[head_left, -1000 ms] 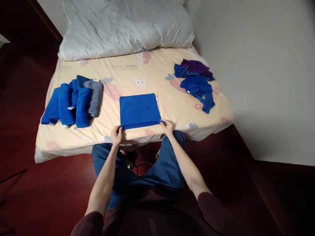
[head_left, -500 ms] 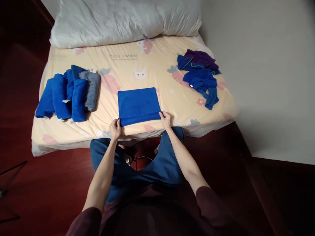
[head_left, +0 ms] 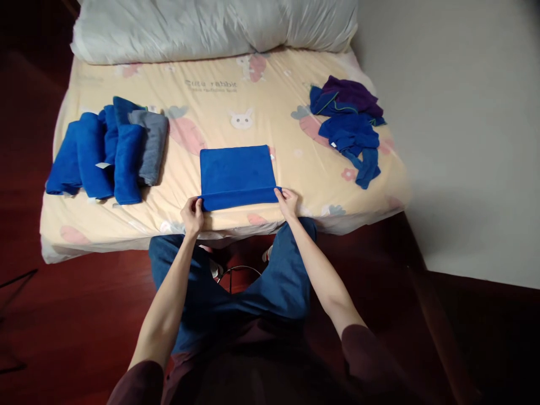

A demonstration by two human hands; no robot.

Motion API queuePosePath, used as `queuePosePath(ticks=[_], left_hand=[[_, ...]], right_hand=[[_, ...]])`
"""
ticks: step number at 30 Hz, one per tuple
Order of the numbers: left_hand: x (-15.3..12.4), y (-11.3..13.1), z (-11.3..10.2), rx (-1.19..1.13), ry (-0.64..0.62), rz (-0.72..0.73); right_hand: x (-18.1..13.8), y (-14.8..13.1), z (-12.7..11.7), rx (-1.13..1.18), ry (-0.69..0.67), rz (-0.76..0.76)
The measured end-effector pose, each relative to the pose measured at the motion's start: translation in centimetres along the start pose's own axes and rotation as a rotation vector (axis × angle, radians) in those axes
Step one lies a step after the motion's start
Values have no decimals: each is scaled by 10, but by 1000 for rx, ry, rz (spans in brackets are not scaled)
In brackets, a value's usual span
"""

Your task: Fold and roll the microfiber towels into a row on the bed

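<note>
A blue towel [head_left: 235,171] lies flat near the front edge of the bed [head_left: 219,112], with its near edge turned up into a narrow roll. My left hand [head_left: 192,215] pinches the roll's left end. My right hand [head_left: 287,202] pinches its right end. Both hands are closed on the cloth.
Several rolled blue towels and a grey one [head_left: 105,152] lie side by side at the bed's left. A loose heap of blue and purple cloths [head_left: 350,126] sits at the right. A white pillow [head_left: 211,25] lies across the head. A pale wall [head_left: 464,112] stands to the right, dark red floor around.
The towel's near edge has been turned over away from me into a thicker roll. Both hands have moved a little forward with it. The view has shifted.
</note>
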State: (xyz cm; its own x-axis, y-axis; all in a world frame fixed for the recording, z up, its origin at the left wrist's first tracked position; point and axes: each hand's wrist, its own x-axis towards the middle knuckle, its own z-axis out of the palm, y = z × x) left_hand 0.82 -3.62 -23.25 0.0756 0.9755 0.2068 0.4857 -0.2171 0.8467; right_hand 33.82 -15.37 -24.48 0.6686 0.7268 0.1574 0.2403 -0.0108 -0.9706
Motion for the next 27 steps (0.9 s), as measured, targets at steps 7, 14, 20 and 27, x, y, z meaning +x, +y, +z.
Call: queuePosePath(ticks=[7, 14, 20, 27], left_hand=[[5, 0, -4, 43, -34, -13], [0, -11, -10, 94, -105, 48], [-5, -13, -8, 103, -65, 35], [-3, -14, -8, 136, -71, 72]], right_hand=[[-4, 3, -8, -43, -75, 60], [-20, -1, -8, -69, -50, 62], [-19, -8, -3, -95, -3, 84], [-20, -6, -6, -163, -10, 80]])
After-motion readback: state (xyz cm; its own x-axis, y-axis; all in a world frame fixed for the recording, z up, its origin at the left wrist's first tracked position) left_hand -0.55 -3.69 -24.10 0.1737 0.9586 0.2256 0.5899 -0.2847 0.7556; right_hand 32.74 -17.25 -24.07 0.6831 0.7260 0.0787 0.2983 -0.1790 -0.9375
